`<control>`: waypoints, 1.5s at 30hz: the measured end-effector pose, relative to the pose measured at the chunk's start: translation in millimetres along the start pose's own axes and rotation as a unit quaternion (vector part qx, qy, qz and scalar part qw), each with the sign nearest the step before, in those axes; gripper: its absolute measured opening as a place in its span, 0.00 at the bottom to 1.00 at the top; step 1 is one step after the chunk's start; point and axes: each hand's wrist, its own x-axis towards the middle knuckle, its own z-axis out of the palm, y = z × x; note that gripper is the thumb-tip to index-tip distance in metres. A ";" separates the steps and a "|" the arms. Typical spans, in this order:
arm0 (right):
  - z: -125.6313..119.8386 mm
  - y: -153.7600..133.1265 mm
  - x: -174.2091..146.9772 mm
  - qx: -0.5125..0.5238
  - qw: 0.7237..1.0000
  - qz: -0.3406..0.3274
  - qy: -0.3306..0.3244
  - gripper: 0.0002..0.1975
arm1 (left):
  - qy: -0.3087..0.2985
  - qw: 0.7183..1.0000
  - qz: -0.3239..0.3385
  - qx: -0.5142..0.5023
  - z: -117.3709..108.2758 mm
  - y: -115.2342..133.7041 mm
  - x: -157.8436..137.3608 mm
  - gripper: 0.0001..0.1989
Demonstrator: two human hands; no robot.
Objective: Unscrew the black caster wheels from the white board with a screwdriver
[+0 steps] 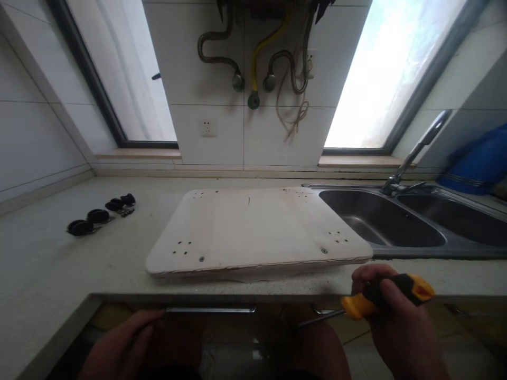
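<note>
My right hand is wrapped around the yellow and black handle of a screwdriver, in front of the counter's edge at the right. The screwdriver's metal shaft points left, over my leg. At the lower left, my left hand hangs below the counter edge with its fingers pressed together; anything between them is too dark to make out. Between and beyond both hands, a pale rounded board lies on the counter. Small dark holes are grouped near its corners, and two round metal fasteners sit along its near side.
Several black casters stand in a row on the counter at the left, with small dark bits beside them. A double steel sink with a faucet is at the right, near a blue item. Pipes hang on the tiled wall.
</note>
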 end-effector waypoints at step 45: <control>234.5 -115.9 -36.0 -0.254 0.874 -0.252 -0.329 0.22 | -0.219 0.942 0.182 -0.178 -50.2 167.5 137.9 0.12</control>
